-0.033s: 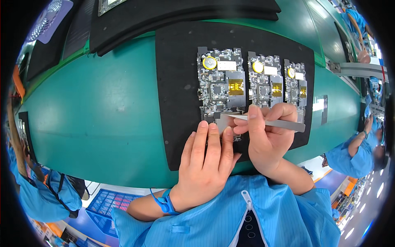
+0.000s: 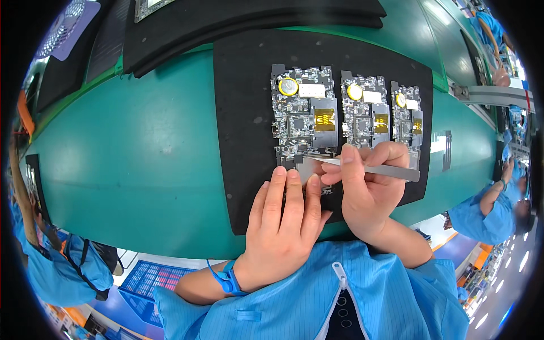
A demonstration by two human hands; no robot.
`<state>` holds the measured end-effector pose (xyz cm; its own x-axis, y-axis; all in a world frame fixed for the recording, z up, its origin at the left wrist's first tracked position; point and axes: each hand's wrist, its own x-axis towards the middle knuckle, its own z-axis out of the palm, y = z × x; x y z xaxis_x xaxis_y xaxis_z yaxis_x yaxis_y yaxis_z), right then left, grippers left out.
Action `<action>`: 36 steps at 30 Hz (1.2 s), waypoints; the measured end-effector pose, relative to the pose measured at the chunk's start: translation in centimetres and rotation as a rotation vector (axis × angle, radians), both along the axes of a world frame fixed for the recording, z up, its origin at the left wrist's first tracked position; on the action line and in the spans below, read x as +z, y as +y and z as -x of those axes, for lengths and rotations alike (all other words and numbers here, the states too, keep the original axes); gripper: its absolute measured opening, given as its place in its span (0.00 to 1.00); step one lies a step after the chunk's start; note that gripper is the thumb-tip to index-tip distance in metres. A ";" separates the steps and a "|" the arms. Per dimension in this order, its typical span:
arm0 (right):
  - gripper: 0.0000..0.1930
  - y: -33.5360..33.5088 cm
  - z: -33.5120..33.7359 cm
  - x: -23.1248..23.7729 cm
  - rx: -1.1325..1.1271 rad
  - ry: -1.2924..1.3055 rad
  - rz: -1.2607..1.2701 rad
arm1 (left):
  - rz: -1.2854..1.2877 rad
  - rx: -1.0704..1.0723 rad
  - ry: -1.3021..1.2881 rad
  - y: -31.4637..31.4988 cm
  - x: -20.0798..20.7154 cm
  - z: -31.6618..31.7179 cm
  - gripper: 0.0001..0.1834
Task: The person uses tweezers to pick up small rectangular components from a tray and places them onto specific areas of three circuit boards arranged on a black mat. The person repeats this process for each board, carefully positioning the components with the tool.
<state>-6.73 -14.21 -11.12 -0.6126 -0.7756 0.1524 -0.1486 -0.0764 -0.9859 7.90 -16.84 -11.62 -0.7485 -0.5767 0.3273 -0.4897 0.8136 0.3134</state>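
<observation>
Three circuit boards lie in a row on a black mat: the left board [image 2: 297, 124], the middle board [image 2: 362, 122] and the right board [image 2: 403, 122]. Each carries a round coin cell with a yellow rim and a patch of amber tape. My left hand [image 2: 280, 218] is open, its stretched fingertips resting on the near end of the left board, by a silvery flat part [image 2: 306, 169]. Metal tweezers [image 2: 391, 171] are pinched in my right hand [image 2: 371, 190], their tip at that part's far edge. My fingers hide the near ends of the boards.
The black mat [image 2: 243, 113] lies on a green tabletop [image 2: 130, 158]. Thick black foam [image 2: 255, 20] is at the back. Below the table's near edge at left is a blue basket [image 2: 147, 283]. Other people in blue work at the far left [image 2: 73, 269] and right [image 2: 481, 212].
</observation>
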 end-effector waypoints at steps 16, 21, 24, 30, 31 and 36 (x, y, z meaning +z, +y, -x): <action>0.11 -0.1 0.3 -0.2 0.034 0.140 -0.038 | -0.176 -0.055 -0.035 -1.7 1.6 0.1 0.26; 0.11 0.0 0.6 -0.3 0.048 0.150 0.079 | -0.140 -0.018 -0.039 -0.7 1.6 -0.1 0.26; 0.10 -0.2 0.0 -0.3 0.043 0.090 0.135 | -0.148 -0.018 -0.013 -0.5 1.3 -0.5 0.26; 0.11 0.0 -0.2 -0.8 0.091 0.202 0.065 | -0.118 -0.023 -0.009 -0.6 1.1 -0.7 0.25; 0.11 0.1 -0.3 -1.0 0.077 0.234 0.053 | -0.111 -0.026 -0.009 -0.6 1.1 -0.7 0.25; 0.10 -0.5 -0.3 -0.2 0.147 0.338 0.068 | -0.105 -0.028 -0.011 -0.7 1.1 -0.9 0.24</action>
<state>-6.40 -14.69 -11.35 -0.4013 -0.8329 0.3812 -0.4474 -0.1849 -0.8750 8.77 -17.56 -10.55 -0.7677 -0.5865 0.2579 -0.4714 0.7897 0.3927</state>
